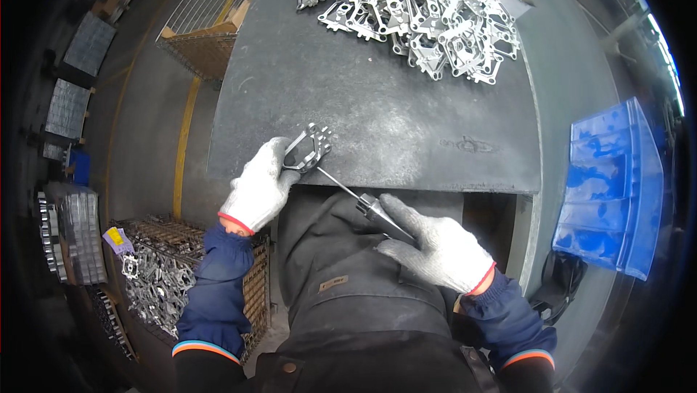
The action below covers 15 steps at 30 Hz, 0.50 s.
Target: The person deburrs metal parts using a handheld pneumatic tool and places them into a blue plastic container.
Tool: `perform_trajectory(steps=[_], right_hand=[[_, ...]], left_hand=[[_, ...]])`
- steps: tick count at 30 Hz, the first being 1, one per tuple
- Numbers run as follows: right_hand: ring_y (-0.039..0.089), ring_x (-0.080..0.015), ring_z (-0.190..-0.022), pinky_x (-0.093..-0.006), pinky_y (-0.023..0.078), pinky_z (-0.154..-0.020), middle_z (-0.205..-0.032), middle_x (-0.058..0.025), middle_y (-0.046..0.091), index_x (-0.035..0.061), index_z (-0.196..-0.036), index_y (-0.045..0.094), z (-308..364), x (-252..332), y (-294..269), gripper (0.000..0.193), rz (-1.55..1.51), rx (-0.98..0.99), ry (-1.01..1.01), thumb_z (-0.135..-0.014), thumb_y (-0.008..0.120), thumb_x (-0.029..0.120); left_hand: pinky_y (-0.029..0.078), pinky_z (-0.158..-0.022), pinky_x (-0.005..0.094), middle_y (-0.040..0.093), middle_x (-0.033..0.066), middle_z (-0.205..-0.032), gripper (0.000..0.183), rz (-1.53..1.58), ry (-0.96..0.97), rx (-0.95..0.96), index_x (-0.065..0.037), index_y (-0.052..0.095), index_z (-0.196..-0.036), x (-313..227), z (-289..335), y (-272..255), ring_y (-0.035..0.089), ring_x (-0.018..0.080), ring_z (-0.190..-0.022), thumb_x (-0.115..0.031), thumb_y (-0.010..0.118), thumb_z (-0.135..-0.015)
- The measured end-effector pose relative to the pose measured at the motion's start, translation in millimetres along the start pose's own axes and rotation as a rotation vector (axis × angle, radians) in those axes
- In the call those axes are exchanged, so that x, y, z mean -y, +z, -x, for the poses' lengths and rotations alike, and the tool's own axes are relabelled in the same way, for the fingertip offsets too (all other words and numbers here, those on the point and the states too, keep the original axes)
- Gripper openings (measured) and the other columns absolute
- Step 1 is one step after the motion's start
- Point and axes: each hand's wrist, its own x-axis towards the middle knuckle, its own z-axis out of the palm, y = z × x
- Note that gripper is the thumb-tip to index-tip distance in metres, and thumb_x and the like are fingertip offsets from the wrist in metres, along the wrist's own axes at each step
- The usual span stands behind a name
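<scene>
My left hand [260, 184], in a white knit glove with a red cuff, is closed on one side of a small silver metal bracket casting [316, 155]. The casting has an open frame and round bosses, and it is held over the table's near edge. My right hand [444, 248], gloved likewise, grips the black handle [389, 220] of a hand tool with a long thin metal shaft [338, 182]. The shaft slants up to the left, its tip at the casting's lower edge. Whether it is a file or a screwdriver I cannot tell.
A heap of similar silver castings [428, 15] lies at the far side of the dark table [348, 88]. To the right stands a blue plastic bin [602, 189]. A wire basket full of castings [163, 277] is at lower left, with another wire cage [210, 37] farther off.
</scene>
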Motion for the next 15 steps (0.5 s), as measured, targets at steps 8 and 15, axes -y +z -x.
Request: perform_trajectory(steps=[8,15], right_hand=[[0.074,-0.0443,-0.094,-0.0497,0.059,-0.081,-0.102,-0.0255,0.075,0.0073,-0.159,0.044,-12.5,6.8,7.6,0.068,0.122,-0.020,-0.056,-0.104,0.066,0.040],[0.072,-0.0462,-0.103,-0.0510,0.059,-0.087,-0.115,-0.0268,0.074,0.0084,-0.158,0.046,-13.2,13.5,21.4,0.061,0.012,0.008,0.035,-0.106,0.064,0.034]], left_hand=[[0.057,-0.095,0.0477,0.069,0.0238,-0.123,0.044,-0.122,0.087,-0.123,-0.003,0.058,-0.136,0.9,7.0,18.3,0.069,0.0434,-0.116,-0.008,0.071,-0.095],[0.057,-0.091,0.0483,0.066,0.0223,-0.122,0.041,-0.157,0.133,-0.155,-0.002,0.058,-0.134,8.2,7.2,23.1,0.070,0.0434,-0.109,-0.007,0.071,-0.095]])
